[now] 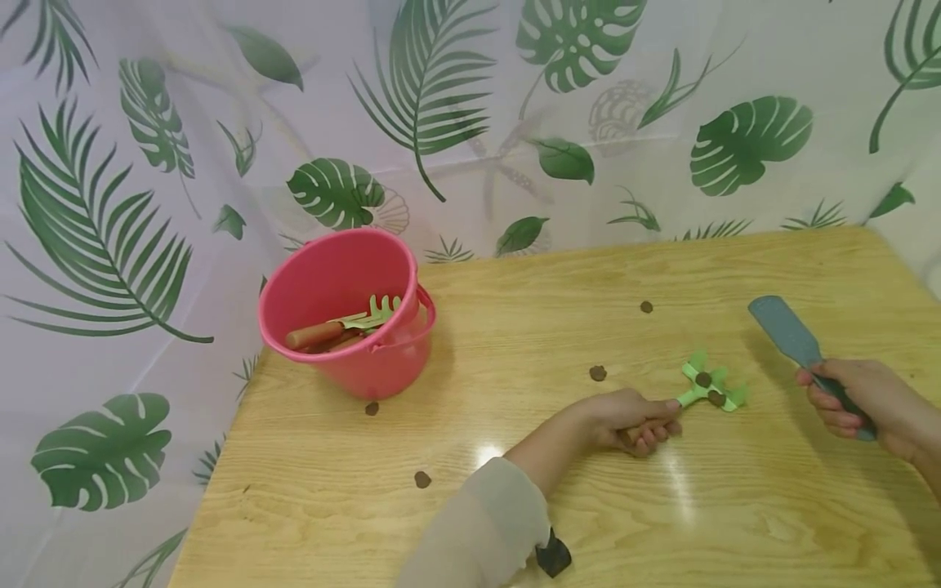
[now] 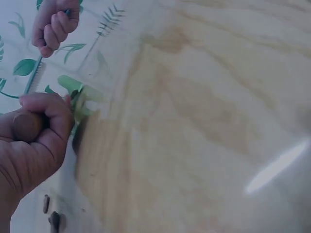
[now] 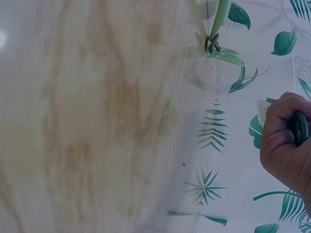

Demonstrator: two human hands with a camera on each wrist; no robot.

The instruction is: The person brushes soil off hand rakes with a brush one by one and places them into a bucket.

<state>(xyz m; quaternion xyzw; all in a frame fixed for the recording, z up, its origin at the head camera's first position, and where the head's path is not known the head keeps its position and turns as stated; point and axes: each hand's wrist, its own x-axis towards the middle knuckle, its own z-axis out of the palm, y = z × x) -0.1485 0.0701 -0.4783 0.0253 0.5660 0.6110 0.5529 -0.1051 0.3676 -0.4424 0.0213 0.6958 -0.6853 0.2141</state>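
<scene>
My left hand (image 1: 625, 420) grips the wooden handle of a small green garden rake (image 1: 691, 396). Two brown clumps (image 1: 703, 379) lie on the rake's head, whose tines point to the right. The round end of its handle (image 2: 28, 127) shows in the left wrist view. To the right, my right hand (image 1: 863, 400) holds a blue-grey brush (image 1: 790, 331) by its dark handle, its flat back upward and apart from the rake. Pale bristles (image 3: 263, 111) show beside that hand in the right wrist view.
A pink bucket (image 1: 338, 286) with several wooden-handled green tools (image 1: 353, 322) stands at the table's (image 1: 515, 310) back left. Several brown clumps (image 1: 598, 373) are scattered over the tabletop. A black object (image 1: 553, 555) shows by my left sleeve. A leaf-printed cloth (image 1: 470, 188) hangs behind.
</scene>
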